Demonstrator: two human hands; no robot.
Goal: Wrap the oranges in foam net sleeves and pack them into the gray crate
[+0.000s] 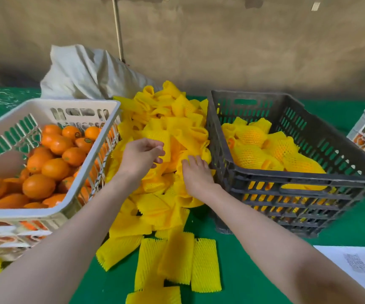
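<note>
Honestly, pinch just one off the sleeve pile [166, 128] mid tabletop [243, 270]: my right hand [195, 173] lies flat on it, my left hand [141, 155] hovers loosely curled, empty.

I record the right grip [195, 175] lying flat on yellow foam net sleeves [166, 128] heaped on the green counter [238, 281]. The left grip [141, 154] hovers above them, fingers loosely curled. The white crate [71, 103] holds bare oranges [50, 167]. The gray crate [297, 179] holds wrapped oranges [251, 136].

No legible text or labels.
</note>
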